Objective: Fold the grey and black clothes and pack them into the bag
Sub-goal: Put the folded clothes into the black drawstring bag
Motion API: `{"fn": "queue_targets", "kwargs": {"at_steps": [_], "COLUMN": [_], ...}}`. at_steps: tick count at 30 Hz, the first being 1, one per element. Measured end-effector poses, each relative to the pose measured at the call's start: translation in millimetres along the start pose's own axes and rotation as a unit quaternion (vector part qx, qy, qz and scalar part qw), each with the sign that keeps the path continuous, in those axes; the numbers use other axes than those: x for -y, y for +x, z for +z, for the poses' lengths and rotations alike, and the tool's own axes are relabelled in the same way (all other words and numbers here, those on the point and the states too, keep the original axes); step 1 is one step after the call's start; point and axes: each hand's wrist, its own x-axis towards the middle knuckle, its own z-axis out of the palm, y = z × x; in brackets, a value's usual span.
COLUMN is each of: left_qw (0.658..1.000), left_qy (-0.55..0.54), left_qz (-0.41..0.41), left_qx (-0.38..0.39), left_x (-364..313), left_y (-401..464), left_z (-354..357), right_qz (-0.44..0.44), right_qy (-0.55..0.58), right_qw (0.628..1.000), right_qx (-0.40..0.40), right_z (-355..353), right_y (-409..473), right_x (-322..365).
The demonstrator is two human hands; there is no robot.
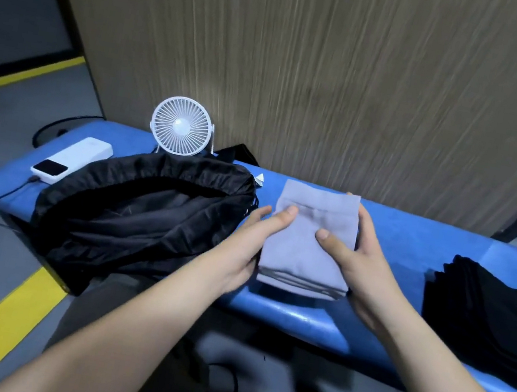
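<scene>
A folded grey garment [304, 261] forms a neat rectangular stack in the middle of the blue bench [414, 235]. My left hand [246, 248] grips its left side with the thumb on top. Gripping the right side is my right hand [365, 265], thumb also on top and fingers wrapped round the far edge. The black drawstring bag [145, 211] lies to the left with its mouth open toward me. Black clothes [486, 316] lie in a loose pile at the right end of the bench.
A white desk fan [181, 126] stands behind the bag. A white power bank [73, 159] with a cable lies at the bench's left end. A wood-grain panel [339, 72] rises behind the bench. Yellow floor lines [0, 320] run at the left.
</scene>
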Motion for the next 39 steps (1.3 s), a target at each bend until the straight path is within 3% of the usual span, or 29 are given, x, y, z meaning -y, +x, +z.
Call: {"fn": "queue_targets", "kwargs": {"at_steps": [2, 5, 12, 22, 27, 33, 39], "left_qw": [1.0, 0.998, 0.961, 0.93, 0.908, 0.913, 0.915], "left_qy": [-0.01, -0.001, 0.18, 0.312, 0.371, 0.377, 0.375], "left_qz": [-0.003, 0.064, 0.19, 0.15, 0.128, 0.097, 0.106], "left_qx": [0.028, -0.012, -0.085, -0.123, -0.145, -0.124, -0.103], "left_x": [-12.1, -27.4, -84.8, -128.3, -116.1, -93.2, -72.3], "left_y": [-12.7, -31.2, -62.5, -65.7, -41.1, -20.9, -2.9], "left_z": [-10.3, -26.0, -89.4, -205.7, -229.5, -222.6, -182.7], "right_qz": [0.005, 0.003, -0.006, -0.009, -0.016, -0.016, 0.008], "right_qy": [0.007, 0.012, 0.012, -0.106, -0.286, -0.448, -0.512], "right_qw": [0.999, 0.998, 0.991, 0.981, 0.939, 0.867, 0.832], "right_qx": [0.034, 0.068, 0.13, 0.163, 0.191, 0.218, 0.215], "right_z": [13.9, 38.8, 110.4, 221.8, 215.3, 177.0, 112.2], "right_y": [0.9, 4.2, 29.7, 95.3, 104.9, 95.4, 77.1], "right_x": [3.0, 4.8, 14.1, -5.5, -29.8, -36.1, -23.0]}}
